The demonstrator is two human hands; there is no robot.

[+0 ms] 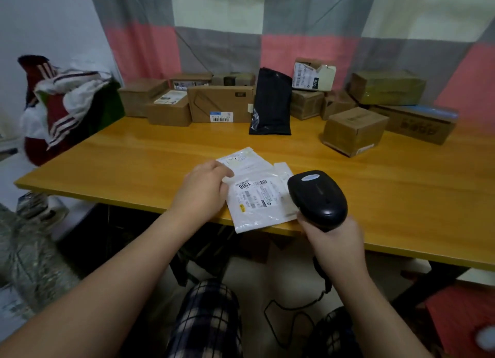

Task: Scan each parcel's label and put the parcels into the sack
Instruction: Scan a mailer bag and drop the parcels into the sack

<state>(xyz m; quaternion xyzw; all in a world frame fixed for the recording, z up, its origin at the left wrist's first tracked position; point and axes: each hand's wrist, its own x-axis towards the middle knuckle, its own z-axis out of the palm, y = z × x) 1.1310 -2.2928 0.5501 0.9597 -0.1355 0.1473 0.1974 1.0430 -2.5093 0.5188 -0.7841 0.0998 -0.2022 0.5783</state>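
A flat white plastic parcel (257, 205) lies at the near edge of the wooden table (134, 154), its printed label with barcodes facing up. My left hand (203, 188) pinches the parcel's left edge. A second white parcel (241, 158) lies partly beneath it, farther back. My right hand (334, 239) grips the handle of a black barcode scanner (317, 197), whose head hangs over the parcel's right side. A grey woven sack (24, 253) sits on the floor at the lower left.
Several cardboard boxes (221, 103) line the back of the table, with a black pouch (272, 103) standing among them. One box (353, 130) sits forward on the right. Clothes (61, 103) are piled at the left. The scanner cable (292, 320) trails down past my knees.
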